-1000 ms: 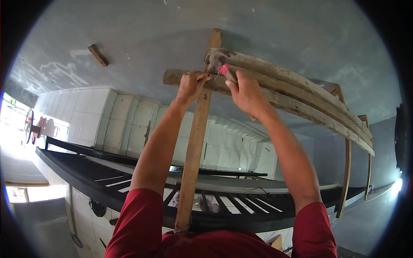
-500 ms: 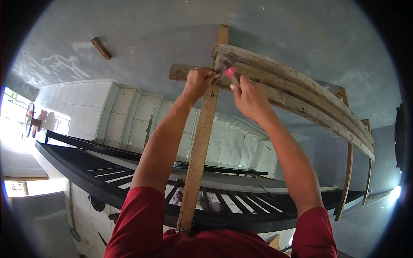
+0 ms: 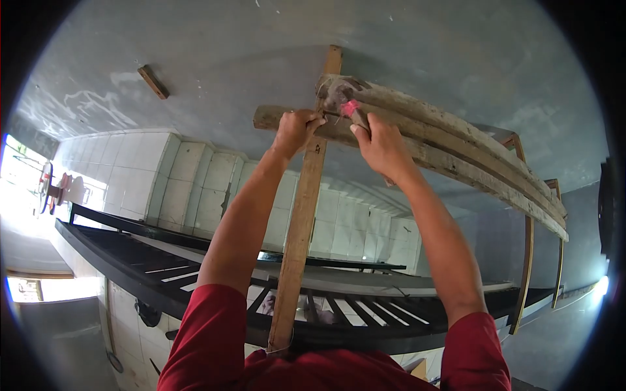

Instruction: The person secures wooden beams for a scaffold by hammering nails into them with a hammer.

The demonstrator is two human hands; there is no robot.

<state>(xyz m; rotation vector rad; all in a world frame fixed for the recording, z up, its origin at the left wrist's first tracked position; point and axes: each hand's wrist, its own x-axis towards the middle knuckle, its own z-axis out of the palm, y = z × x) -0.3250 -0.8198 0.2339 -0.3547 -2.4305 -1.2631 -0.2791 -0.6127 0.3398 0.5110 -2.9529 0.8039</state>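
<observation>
My right hand (image 3: 381,146) is wrapped around the handle of a hammer (image 3: 358,116) with pink tape below its blurred head. The hammer head is in front of the end of the upper weathered boards, near where they cross an upright wooden post (image 3: 297,228). Close to the left of it, my left hand (image 3: 297,133) is closed in a pinch against the lowest board (image 3: 424,153). What lies between its fingertips is too small to make out. A thin strand shows beside the fingertips.
Behind the boards rises a grey wall (image 3: 228,39) with a small wooden block (image 3: 153,81) fixed to it. A black slatted railing (image 3: 156,277) runs across below my arms. More wooden uprights (image 3: 525,274) support the boards at the right. White tiles (image 3: 117,156) cover the lower wall.
The hammer head has shifted slightly, staying near the post and boards. My left hand stays pinched at the same spot on the board. The view has tilted a little.
</observation>
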